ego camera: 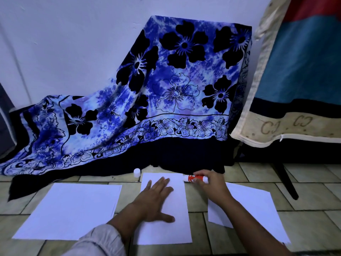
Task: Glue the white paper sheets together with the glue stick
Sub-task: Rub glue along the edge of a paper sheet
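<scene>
Your flat left hand point(156, 199) is pressing the middle paper point(166, 230); your right hand point(212, 183) is gripping the glue stick point(191, 178) at one o'clock.

Open for passing along the bare floor point(131, 189) strips either side of the middle sheet point(166, 231), the right strip crossed by the right hand point(210, 182) gripping the glue stick point(195, 178); closed off beyond by the draped floral cloth point(166, 89), a white cap point(137, 172) at its hem, and a black leg point(287, 182) far right.

white paper sheets point(164, 218), red glue stick point(196, 178), blue floral cloth point(166, 85)
</scene>
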